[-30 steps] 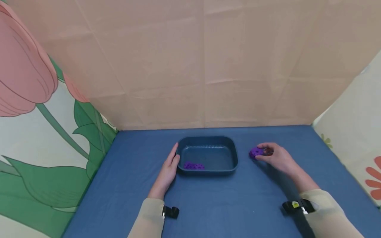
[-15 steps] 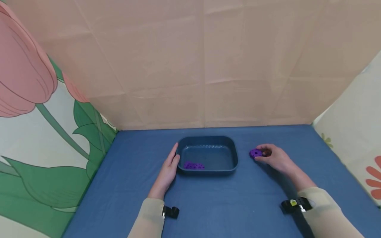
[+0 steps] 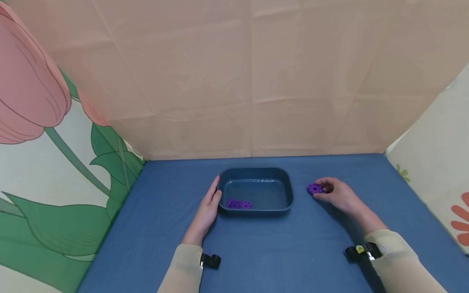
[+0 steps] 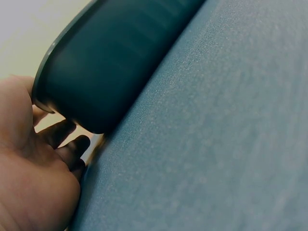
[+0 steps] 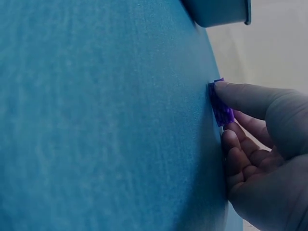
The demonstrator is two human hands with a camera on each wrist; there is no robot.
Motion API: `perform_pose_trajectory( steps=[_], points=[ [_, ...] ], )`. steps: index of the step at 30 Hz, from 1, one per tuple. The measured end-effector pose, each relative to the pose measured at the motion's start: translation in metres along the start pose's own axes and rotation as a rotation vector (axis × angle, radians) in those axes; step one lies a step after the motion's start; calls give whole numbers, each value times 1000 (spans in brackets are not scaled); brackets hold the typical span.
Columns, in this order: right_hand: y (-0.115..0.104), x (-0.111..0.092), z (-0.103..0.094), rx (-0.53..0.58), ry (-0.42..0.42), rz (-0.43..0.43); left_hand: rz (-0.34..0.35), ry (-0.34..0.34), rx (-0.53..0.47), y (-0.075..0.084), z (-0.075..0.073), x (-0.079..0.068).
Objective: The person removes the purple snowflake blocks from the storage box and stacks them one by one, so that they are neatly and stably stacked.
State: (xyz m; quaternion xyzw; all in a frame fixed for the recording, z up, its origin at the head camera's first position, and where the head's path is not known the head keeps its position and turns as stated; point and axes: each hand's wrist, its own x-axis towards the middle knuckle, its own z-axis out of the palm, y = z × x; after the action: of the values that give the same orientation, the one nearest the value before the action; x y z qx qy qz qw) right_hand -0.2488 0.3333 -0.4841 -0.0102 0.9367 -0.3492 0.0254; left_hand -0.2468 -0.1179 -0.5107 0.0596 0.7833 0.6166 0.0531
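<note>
In the head view, my left hand point(image 3: 206, 210) touches the left side of a dark blue rectangular tray point(image 3: 255, 212), its fingers fairly straight along the wall. The left wrist view shows the same hand beside the tray's outer wall point(image 4: 96, 67), with some fingertips hidden behind it. To the right of the tray, my right hand point(image 3: 340, 195) pinches a purple notched disc point(image 3: 314, 189) with holes. Seen from the right wrist, the disc point(image 5: 223, 107) is edge-on, low over or touching the cloth, between thumb and fingers. Several similar purple pieces point(image 3: 239, 204) lie in the tray's front left corner.
Blue cloth point(image 3: 271, 252) covers the table. A beige sheet point(image 3: 249, 81) rises behind it. Printed panels with a pink tulip point(image 3: 33, 77) on the left and red petals point(image 3: 462, 219) on the right stand at the sides.
My right hand has shifted slightly left, and the purple disc in it has tipped flatter, its face now turned upward. The left hand and the tray have stayed in place.
</note>
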Motion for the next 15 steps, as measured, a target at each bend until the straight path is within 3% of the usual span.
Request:
perform_pose_trajectory(
  steps=[15],
  points=[
    [1,0,0,6,-12,-5,5,3,-3,0,1,-1]
  ],
)
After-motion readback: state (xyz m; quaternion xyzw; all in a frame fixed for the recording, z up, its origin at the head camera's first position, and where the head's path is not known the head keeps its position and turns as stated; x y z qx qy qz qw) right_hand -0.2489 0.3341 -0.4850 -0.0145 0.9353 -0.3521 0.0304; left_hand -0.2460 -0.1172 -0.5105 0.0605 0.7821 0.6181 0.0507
